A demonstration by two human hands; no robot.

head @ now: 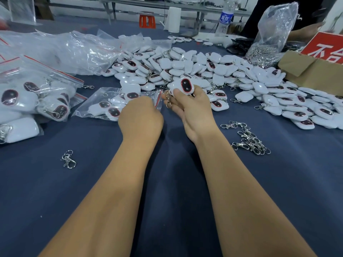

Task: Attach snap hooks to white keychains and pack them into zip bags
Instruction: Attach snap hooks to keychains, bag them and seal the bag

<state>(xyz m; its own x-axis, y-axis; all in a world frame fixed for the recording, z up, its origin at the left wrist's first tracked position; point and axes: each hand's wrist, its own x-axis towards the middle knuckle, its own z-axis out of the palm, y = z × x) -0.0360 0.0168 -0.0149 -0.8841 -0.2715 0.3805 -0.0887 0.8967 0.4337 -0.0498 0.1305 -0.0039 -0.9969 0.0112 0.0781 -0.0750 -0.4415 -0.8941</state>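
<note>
On the dark blue table [167, 182], the right hand [191, 106] holds one white keychain [182, 87] between thumb and fingers, its snap hook [168, 99] hanging down. Just beside it, the left hand [140, 120] pinches the open edge of a zip bag [111, 103] with keychains inside. Behind them lies a big keychain pile [213, 71]; loose hooks [248, 139] lie to the right.

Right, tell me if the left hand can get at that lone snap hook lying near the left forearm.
Probably yes: the lone snap hook lies on bare cloth with nothing over it. But the left hand grips the zip bag, so it must let go first.
</note>
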